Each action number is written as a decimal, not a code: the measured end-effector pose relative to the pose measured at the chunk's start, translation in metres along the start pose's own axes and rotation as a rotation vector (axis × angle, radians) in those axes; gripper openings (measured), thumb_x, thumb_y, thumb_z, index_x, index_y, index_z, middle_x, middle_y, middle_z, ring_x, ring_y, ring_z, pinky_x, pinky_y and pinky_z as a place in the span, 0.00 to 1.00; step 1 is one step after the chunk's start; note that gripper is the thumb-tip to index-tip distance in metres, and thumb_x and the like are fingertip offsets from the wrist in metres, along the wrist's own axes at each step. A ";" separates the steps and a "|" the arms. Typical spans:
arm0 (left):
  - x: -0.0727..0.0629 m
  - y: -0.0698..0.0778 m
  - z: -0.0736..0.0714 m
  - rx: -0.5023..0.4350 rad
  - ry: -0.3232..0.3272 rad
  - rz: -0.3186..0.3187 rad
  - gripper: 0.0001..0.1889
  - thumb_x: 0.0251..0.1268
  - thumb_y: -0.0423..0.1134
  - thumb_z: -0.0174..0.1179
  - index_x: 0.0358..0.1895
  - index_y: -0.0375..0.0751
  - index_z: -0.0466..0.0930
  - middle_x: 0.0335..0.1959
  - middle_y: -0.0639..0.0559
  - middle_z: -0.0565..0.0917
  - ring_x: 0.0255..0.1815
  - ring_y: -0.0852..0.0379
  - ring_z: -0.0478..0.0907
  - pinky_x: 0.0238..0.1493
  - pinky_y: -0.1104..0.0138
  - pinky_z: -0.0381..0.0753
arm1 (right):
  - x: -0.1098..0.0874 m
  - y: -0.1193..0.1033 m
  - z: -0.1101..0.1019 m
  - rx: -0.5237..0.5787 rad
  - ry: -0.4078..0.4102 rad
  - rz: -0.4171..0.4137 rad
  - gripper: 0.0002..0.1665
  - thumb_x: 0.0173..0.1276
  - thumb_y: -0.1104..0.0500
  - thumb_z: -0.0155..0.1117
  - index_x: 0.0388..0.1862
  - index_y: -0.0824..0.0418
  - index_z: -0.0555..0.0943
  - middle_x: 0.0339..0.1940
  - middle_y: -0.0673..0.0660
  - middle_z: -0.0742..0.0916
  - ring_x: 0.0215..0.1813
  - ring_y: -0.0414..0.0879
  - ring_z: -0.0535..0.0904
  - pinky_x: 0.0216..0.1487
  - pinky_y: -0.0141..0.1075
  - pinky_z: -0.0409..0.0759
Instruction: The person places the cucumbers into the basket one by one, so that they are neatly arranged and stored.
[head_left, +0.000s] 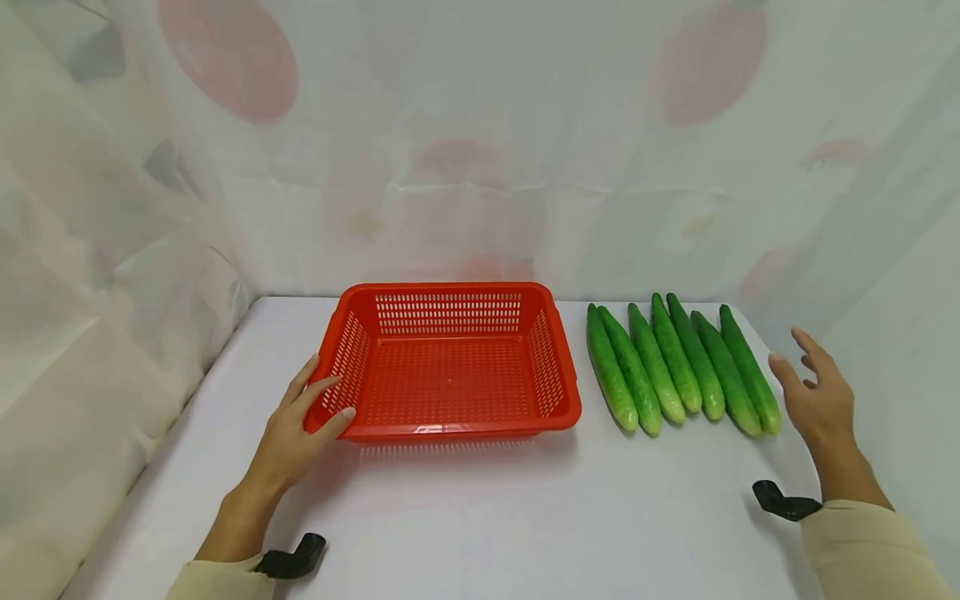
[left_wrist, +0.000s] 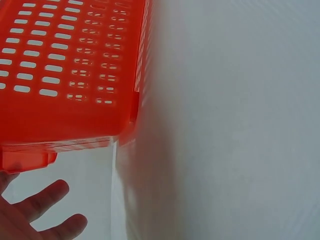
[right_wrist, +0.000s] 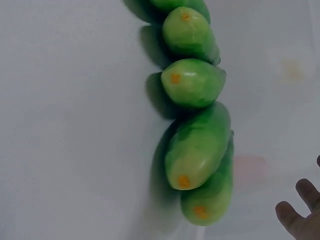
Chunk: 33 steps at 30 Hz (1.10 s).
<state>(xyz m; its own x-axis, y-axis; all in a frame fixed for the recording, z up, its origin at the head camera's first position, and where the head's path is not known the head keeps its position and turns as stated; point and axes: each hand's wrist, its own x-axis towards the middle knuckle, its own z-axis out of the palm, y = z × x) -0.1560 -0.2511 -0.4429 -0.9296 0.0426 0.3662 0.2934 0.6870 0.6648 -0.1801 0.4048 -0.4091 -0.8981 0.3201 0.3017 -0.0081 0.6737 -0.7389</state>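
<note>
A red plastic basket (head_left: 450, 432) with slotted walls stands on the white table, nothing in it. My left hand (head_left: 292, 442) is at its left side, with the thumb and index finger over the rim near the front corner. In the left wrist view other fingers (left_wrist: 42, 200) spread straight outside the basket wall, just below the rim. Several green cucumbers (head_left: 675, 375) lie side by side to the right of the basket. My right hand (head_left: 821, 396) hovers beyond the rightmost cucumber (head_left: 750, 371), fingers loosely spread, holding nothing.
The white tabletop (head_left: 525, 525) stretches in front of the basket and cucumbers. A pale patterned curtain (head_left: 465, 225) hangs close behind the table's back edge, with more sheeting at the left and right. Black wrist-worn mounts (head_left: 292, 560) stick out from both sleeves.
</note>
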 end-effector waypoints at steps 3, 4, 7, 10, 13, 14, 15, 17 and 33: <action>-0.001 -0.001 0.001 -0.011 0.018 0.003 0.27 0.61 0.47 0.65 0.62 0.41 0.75 0.76 0.53 0.54 0.69 0.38 0.58 0.54 0.38 0.66 | -0.003 0.008 0.003 0.023 0.018 0.039 0.36 0.74 0.47 0.52 0.78 0.43 0.55 0.77 0.54 0.60 0.73 0.61 0.54 0.68 0.57 0.55; -0.001 -0.001 0.002 -0.012 0.026 0.004 0.27 0.61 0.46 0.65 0.62 0.41 0.75 0.76 0.53 0.54 0.69 0.39 0.58 0.54 0.38 0.67 | -0.003 0.011 0.004 0.029 0.017 0.054 0.36 0.74 0.47 0.52 0.78 0.42 0.55 0.77 0.53 0.60 0.74 0.60 0.54 0.68 0.56 0.55; -0.001 -0.002 0.005 -0.015 0.043 0.009 0.27 0.61 0.45 0.65 0.62 0.40 0.75 0.76 0.52 0.54 0.70 0.39 0.58 0.53 0.39 0.70 | -0.006 0.020 0.007 0.047 0.011 0.097 0.37 0.73 0.46 0.54 0.78 0.41 0.55 0.76 0.52 0.61 0.73 0.59 0.55 0.67 0.54 0.58; -0.001 -0.004 0.007 -0.019 0.055 0.018 0.27 0.61 0.45 0.65 0.62 0.40 0.75 0.76 0.51 0.54 0.70 0.40 0.58 0.52 0.39 0.71 | -0.008 0.028 0.009 0.076 0.001 0.134 0.37 0.73 0.46 0.55 0.77 0.39 0.55 0.76 0.51 0.61 0.73 0.59 0.55 0.66 0.50 0.61; -0.002 -0.005 0.008 -0.021 0.060 0.021 0.27 0.60 0.44 0.65 0.63 0.40 0.75 0.76 0.52 0.54 0.70 0.41 0.58 0.52 0.39 0.71 | -0.009 0.035 0.010 0.112 -0.013 0.153 0.38 0.73 0.46 0.56 0.77 0.37 0.54 0.76 0.52 0.60 0.73 0.59 0.54 0.66 0.50 0.61; -0.002 -0.005 0.008 -0.022 0.061 0.021 0.27 0.60 0.44 0.65 0.63 0.40 0.74 0.76 0.52 0.54 0.70 0.41 0.58 0.53 0.39 0.70 | -0.009 0.037 0.011 0.121 -0.020 0.165 0.38 0.72 0.45 0.56 0.77 0.35 0.54 0.77 0.51 0.60 0.74 0.59 0.54 0.66 0.51 0.60; -0.002 -0.005 0.008 -0.021 0.062 0.020 0.27 0.60 0.44 0.65 0.63 0.40 0.74 0.76 0.52 0.54 0.70 0.41 0.58 0.53 0.39 0.70 | -0.008 0.039 0.011 0.131 -0.027 0.175 0.38 0.72 0.45 0.55 0.77 0.35 0.53 0.77 0.51 0.59 0.74 0.58 0.53 0.67 0.52 0.59; -0.002 -0.006 0.008 -0.021 0.061 0.019 0.28 0.61 0.44 0.65 0.64 0.41 0.74 0.76 0.52 0.54 0.70 0.41 0.57 0.52 0.39 0.71 | -0.008 0.043 0.013 0.149 -0.042 0.193 0.38 0.72 0.44 0.55 0.77 0.34 0.53 0.77 0.51 0.59 0.74 0.58 0.52 0.67 0.54 0.58; -0.002 -0.006 0.008 -0.026 0.064 0.003 0.30 0.60 0.43 0.66 0.66 0.43 0.72 0.76 0.54 0.54 0.71 0.45 0.57 0.53 0.78 0.64 | 0.001 0.069 0.017 0.069 -0.220 0.238 0.43 0.72 0.41 0.54 0.79 0.51 0.50 0.74 0.73 0.56 0.69 0.73 0.53 0.62 0.65 0.57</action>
<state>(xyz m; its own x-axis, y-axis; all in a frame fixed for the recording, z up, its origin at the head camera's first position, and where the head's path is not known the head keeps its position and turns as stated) -0.1578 -0.2495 -0.4530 -0.9130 -0.0022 0.4080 0.3024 0.6678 0.6801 -0.1890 0.4403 -0.4700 -0.9518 0.3062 -0.0159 0.1900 0.5482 -0.8145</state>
